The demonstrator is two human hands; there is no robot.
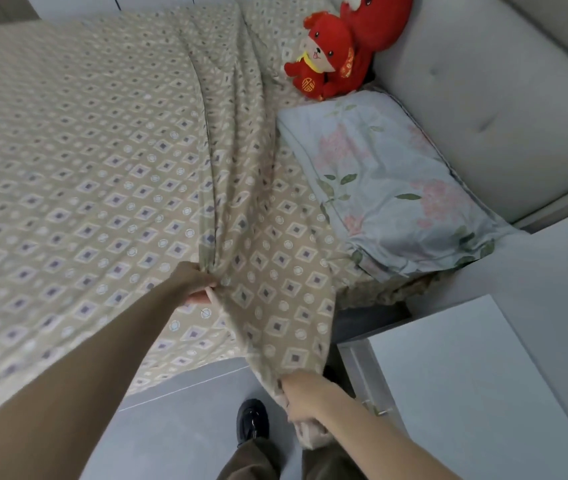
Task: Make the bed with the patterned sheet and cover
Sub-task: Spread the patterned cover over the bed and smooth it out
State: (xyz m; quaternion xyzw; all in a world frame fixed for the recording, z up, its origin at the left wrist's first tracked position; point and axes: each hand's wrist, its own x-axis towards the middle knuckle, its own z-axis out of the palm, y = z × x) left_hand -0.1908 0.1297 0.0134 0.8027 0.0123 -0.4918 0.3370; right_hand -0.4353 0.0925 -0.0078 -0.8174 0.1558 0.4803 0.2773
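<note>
A beige cover (pixel 68 161) with a diamond pattern lies over most of the bed, bunched into a long ridge of folds (pixel 237 174) down its right side. Under it, a sheet (pixel 296 216) of the same pattern shows next to the pillow. My left hand (pixel 196 285) grips the folds at the near end of the ridge, over the bed's edge. My right hand (pixel 305 400) holds the cover's corner lower down, off the bed and above the floor.
A pale blue floral pillow (pixel 389 181) lies at the bed's head against a grey padded headboard (pixel 483 98). Two red plush toys (pixel 331 60) sit beyond it. A white bedside cabinet (pixel 476 386) stands at my right. My shoe (pixel 252 420) is on the grey floor.
</note>
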